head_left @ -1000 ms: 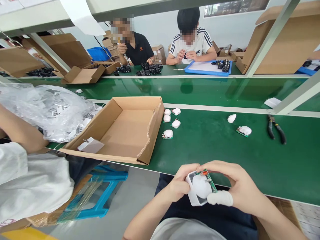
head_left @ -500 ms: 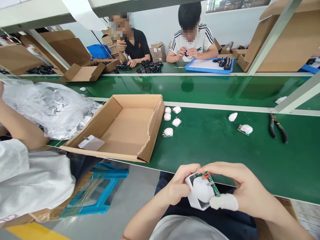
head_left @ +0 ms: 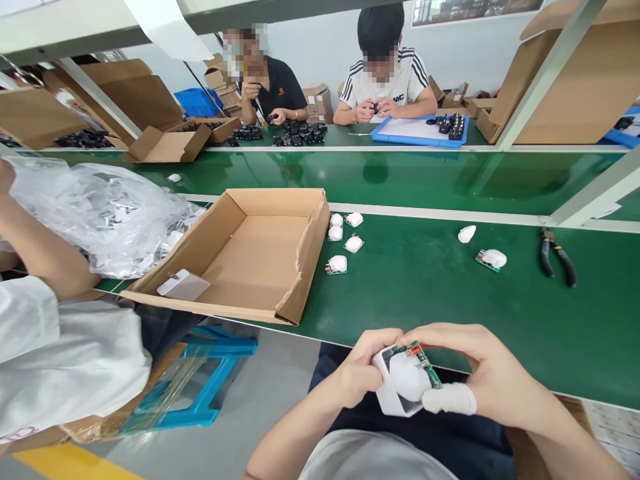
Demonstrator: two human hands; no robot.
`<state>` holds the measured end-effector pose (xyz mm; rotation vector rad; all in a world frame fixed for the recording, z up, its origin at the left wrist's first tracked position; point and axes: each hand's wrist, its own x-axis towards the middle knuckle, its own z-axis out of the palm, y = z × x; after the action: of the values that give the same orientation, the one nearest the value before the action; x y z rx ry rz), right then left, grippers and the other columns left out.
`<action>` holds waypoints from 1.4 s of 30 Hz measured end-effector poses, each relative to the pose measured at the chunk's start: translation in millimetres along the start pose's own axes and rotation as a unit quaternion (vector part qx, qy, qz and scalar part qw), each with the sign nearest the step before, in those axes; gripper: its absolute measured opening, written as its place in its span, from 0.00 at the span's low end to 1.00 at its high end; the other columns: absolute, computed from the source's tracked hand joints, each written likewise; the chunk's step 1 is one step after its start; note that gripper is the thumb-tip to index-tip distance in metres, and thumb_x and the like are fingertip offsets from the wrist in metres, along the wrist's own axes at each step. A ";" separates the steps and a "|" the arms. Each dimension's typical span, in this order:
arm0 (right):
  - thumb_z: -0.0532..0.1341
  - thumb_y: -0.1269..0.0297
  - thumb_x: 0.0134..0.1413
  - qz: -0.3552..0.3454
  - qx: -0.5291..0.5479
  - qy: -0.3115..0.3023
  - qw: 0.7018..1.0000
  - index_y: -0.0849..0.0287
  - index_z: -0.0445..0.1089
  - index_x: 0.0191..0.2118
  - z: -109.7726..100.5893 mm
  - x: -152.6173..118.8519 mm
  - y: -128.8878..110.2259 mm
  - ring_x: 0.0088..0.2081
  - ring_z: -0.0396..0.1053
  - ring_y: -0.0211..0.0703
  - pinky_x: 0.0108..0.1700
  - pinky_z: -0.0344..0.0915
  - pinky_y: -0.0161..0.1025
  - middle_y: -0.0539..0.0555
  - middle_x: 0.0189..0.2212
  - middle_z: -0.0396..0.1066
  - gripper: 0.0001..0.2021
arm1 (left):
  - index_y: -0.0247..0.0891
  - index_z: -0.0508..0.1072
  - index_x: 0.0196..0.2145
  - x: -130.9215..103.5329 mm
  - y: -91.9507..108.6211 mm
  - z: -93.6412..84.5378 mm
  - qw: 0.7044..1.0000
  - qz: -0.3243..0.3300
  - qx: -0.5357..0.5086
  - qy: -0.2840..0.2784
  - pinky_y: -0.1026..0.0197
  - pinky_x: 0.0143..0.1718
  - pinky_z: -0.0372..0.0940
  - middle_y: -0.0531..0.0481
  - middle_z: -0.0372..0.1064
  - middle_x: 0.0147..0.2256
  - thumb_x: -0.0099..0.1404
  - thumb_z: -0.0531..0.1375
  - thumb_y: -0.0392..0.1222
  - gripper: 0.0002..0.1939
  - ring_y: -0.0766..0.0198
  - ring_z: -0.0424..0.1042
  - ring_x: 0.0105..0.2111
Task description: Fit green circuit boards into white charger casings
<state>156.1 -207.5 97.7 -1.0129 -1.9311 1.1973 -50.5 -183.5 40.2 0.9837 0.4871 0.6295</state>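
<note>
My left hand (head_left: 361,373) grips a white plastic housing (head_left: 395,400) by its left side, above my lap. My right hand (head_left: 477,373), with a white cover on its thumb, holds a green circuit board (head_left: 430,373) carrying a white rounded part (head_left: 409,377). The board sits tilted, partly inside the open housing. On the green table (head_left: 400,293) several similar boards lie beside the carton, and one more board (head_left: 493,259) lies at the right near a loose white piece (head_left: 467,234).
An open cardboard box (head_left: 255,253) holding a white cover (head_left: 183,285) stands left of centre. Pliers (head_left: 557,257) lie at the right. A plastic bag of white parts (head_left: 120,220) and a person's arm (head_left: 45,247) are at the left. Two people sit opposite.
My hands and the parts in them have barely moved. Across the table, one person's hand has shifted over the black parts. The white piece on the far green strip has moved slightly right.
</note>
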 end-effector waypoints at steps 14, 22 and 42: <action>0.65 0.64 0.57 -0.049 -0.024 0.081 0.995 0.52 0.61 0.66 25.7 -12.5 11.5 0.50 0.72 0.51 0.50 0.72 0.41 0.60 0.53 0.71 0.32 | 0.38 0.55 0.24 -0.2 -10.2 12.4 0.980 0.140 0.076 0.118 0.64 0.26 0.45 0.57 0.52 0.22 0.39 0.52 0.34 0.11 0.70 0.48 0.24; 0.64 0.66 0.60 -0.142 -0.068 0.220 0.963 0.51 0.65 0.63 55.5 -0.9 17.1 0.39 0.73 0.43 0.40 0.73 0.34 0.56 0.42 0.74 0.25 | 0.39 0.55 0.27 -3.3 -18.5 18.8 0.943 0.238 0.160 0.169 0.66 0.25 0.47 0.60 0.53 0.21 0.49 0.53 0.32 0.09 0.72 0.48 0.22; 0.61 0.60 0.63 -0.148 -0.044 0.179 0.972 0.47 0.61 0.65 56.9 -11.2 34.9 0.46 0.70 0.48 0.46 0.72 0.42 0.59 0.50 0.65 0.26 | 0.39 0.60 0.29 -0.6 -30.4 17.3 0.908 0.274 0.246 0.200 0.65 0.26 0.52 0.57 0.58 0.24 0.49 0.53 0.33 0.08 0.70 0.55 0.23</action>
<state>124.3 -231.2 42.8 -0.8765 -1.7797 0.7131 -31.8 -206.7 21.8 1.5025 0.7612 1.2717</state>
